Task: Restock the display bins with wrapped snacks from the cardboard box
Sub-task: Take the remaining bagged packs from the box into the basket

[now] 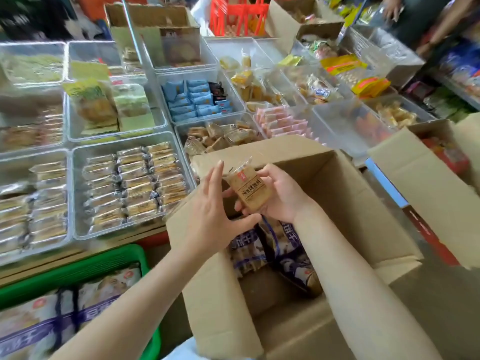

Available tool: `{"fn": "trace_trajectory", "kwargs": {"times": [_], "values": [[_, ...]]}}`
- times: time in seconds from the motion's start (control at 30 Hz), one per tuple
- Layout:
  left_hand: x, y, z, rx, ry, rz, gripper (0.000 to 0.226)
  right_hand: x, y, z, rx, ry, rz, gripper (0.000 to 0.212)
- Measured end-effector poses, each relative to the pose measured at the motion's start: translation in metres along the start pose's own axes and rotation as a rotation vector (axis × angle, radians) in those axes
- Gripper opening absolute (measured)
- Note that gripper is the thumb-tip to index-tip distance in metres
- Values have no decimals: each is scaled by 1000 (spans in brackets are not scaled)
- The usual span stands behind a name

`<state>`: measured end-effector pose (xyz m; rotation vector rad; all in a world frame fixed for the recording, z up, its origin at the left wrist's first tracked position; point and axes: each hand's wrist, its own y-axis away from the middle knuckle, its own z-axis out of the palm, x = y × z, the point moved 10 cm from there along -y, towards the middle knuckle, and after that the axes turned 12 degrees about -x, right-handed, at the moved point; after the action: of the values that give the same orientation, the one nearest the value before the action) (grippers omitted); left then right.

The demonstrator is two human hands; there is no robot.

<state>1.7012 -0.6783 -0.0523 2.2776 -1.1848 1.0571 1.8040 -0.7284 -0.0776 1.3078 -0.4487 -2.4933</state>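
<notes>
Surface: a display counter (145, 236) is covered by clear plastic display bins (78, 178) set edge to edge, each loaded with wrapped snacks; blue packets (194, 100) are seen at 12 o'clock from the hands, pink packets (280, 120) at 1 o'clock, and rows of clear-wrapped bars (135, 183) at 9 o'clock.

Room: a crowded shop stall is shown — a red crate (239, 16) and further open cartons lie at the far edge, at 12 o'clock; a green basket (78, 266) of large bags sits at 7 o'clock; another person's hand (392, 7) is seen at the upper right, blurred.

Cardboard box: the cardboard box (363, 216) stands open below the hands, flaps raised; purple-and-white snack bags (259, 245) are seen lying inside it.

Task item: a wrapped snack (250, 189) — a tan slab in clear film with dark printed characters — is held above the box opening, just near of the bin of brown squares (220, 136).

Right hand grip: the right hand (281, 193) is curled round the snack's right edge, thumb on its face, fingers behind.

Left hand grip: the left hand (210, 203) is laid against the snack's left edge with fingers straight and together, thumb under the lower end; nothing is clamped.

Pose: both forearms are extended from 6 o'clock, converging over the box; the left palm is turned inward toward the right.
</notes>
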Motion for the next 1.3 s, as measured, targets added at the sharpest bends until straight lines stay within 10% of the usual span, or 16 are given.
{"fn": "trace_trajectory", "kwargs": {"times": [0.3, 0.53, 1.07, 1.3], "values": [[-124, 82, -176, 219, -73, -113, 90, 47, -146, 188, -126, 49, 22, 45], [-280, 164, -286, 358, -219, -318, 84, 104, -275, 299, -27, 923, 189, 26], [-490, 200, -281, 83, -287, -723, 65, 83, -530, 344, 174, 1751, -72, 43], [-499, 202, -282, 155, -305, -807, 68, 144, -573, 340, -92, 2386, 341, 55]]}}
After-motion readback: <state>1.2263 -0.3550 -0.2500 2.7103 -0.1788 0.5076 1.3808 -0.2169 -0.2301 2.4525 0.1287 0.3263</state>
